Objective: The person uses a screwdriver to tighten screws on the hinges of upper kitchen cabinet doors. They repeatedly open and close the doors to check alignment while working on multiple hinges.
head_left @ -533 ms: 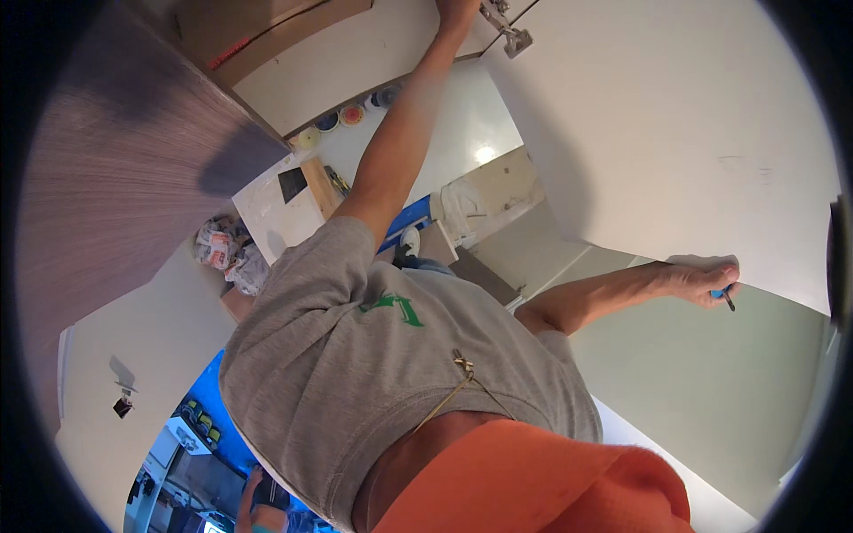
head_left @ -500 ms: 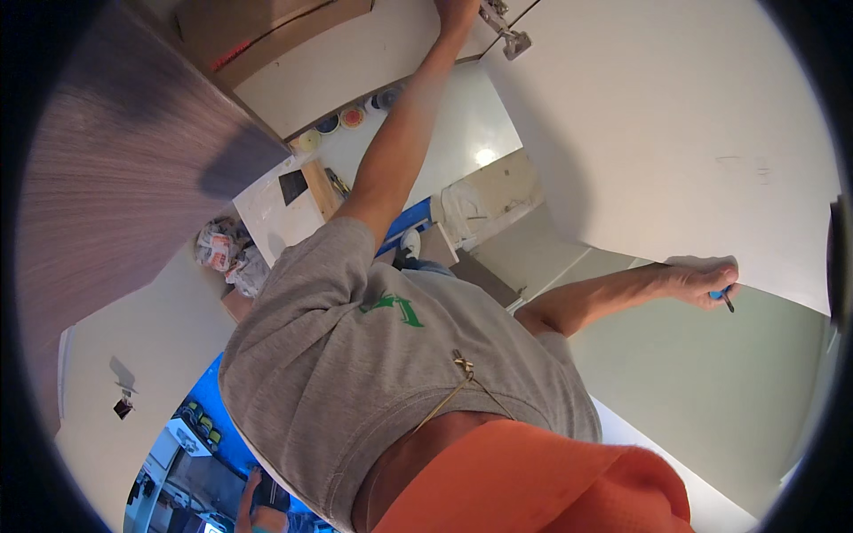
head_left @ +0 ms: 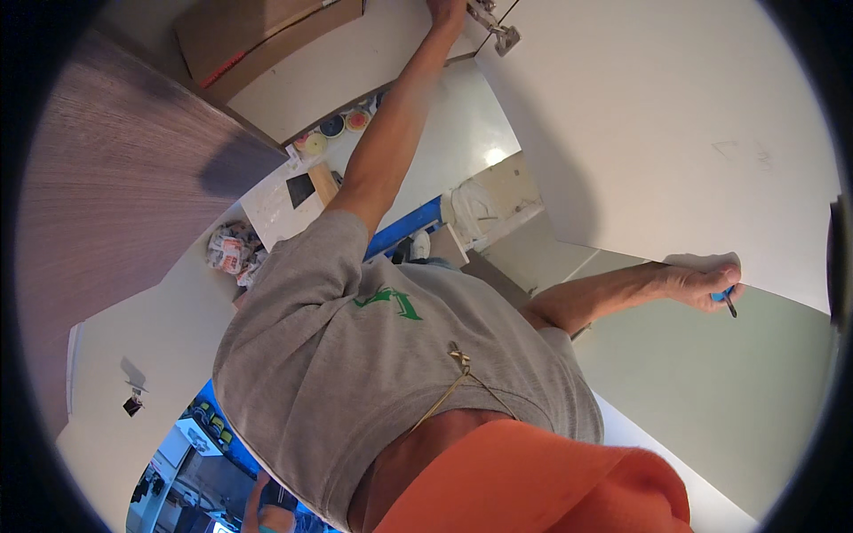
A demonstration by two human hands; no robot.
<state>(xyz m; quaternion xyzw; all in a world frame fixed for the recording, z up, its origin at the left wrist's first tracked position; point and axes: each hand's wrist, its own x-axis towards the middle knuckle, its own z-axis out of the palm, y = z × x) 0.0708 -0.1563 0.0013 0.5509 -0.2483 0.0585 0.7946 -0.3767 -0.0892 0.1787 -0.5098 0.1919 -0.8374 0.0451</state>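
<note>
My left hand [head_left: 449,9] reaches up to the top edge of the view, beside a metal cabinet hinge [head_left: 506,37]. The hinge sits where a white door panel [head_left: 675,124] meets the cabinet, and my left fingers are cut off by the frame. At the panel's lower edge on the right, my right hand [head_left: 706,286] is closed round a blue-handled screwdriver [head_left: 727,296]. Its dark shaft points down out of the fist. That same hand lies against the panel edge.
A cardboard box [head_left: 258,44] rests inside the cabinet at upper left, near a wood-grain panel [head_left: 133,178]. Round containers [head_left: 331,125] and a plastic bag [head_left: 235,249] are lower down. Another person [head_left: 269,506] is at bottom left.
The view has shifted slightly. My left hand stays by the hinge, and my right hand keeps its hold on the screwdriver at the panel edge.
</note>
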